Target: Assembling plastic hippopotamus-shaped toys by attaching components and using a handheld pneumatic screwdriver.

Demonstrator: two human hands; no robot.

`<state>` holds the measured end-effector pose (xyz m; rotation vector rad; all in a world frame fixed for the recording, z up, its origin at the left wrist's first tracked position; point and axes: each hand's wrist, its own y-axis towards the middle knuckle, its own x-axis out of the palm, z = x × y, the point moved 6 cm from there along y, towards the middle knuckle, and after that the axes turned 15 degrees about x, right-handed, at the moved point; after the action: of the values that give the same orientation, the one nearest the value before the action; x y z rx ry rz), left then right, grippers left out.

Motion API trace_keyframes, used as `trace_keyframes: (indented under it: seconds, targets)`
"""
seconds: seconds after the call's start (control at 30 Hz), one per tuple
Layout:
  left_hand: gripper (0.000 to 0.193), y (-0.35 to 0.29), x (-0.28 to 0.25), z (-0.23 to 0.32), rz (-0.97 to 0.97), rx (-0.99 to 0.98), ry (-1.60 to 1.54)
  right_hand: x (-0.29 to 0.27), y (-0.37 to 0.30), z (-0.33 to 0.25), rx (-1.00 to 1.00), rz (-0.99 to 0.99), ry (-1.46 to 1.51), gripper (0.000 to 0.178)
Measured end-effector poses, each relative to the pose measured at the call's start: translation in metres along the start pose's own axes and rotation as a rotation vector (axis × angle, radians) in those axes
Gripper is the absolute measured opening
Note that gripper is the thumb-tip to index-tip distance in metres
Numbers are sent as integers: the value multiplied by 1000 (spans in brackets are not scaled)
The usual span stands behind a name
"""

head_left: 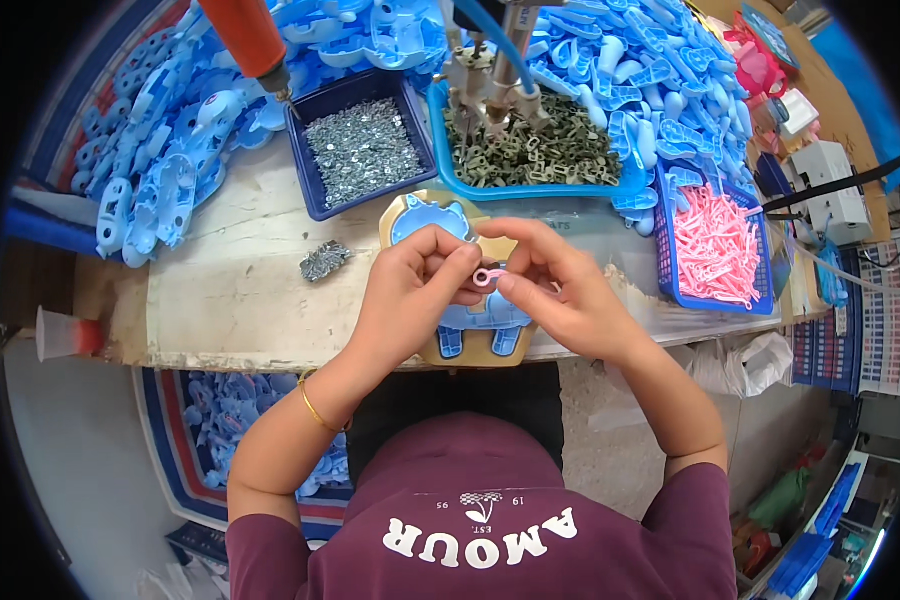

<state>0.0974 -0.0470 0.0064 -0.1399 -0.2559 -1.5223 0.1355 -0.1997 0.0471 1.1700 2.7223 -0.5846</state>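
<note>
Both hands pinch one small pink plastic piece [487, 276] between fingertips, left hand [410, 290] and right hand [560, 295] meeting just above the blue animal-shaped shell [425, 215] on its tan jig [505, 345]; it looks light, stiff and slippery, best held by its edges

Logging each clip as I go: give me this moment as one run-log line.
left hand: pinching small pink part | right hand: pinching same part | below: blue shell on tan jig | nearby: tray of screws, bin of pink parts
</note>
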Motion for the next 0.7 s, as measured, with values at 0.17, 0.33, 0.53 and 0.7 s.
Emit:
trace_keyframes:
  seconds: [0.17, 0.33, 0.53, 0.7]
  targets:
    - [20, -7, -1, 5, 47, 56, 18, 6, 0, -1, -43, 117, -21, 39]
    - [19, -9, -3, 4, 50, 48, 3, 6, -3, 2, -200, 303, -212, 31]
    - [19, -12, -3, 17, -37, 185, 247, 12, -10, -9, -243, 381, -340, 24]
    - [21, -14, -8, 6, -86, 35, 39, 8, -9, -11, -258, 306, -437, 16]
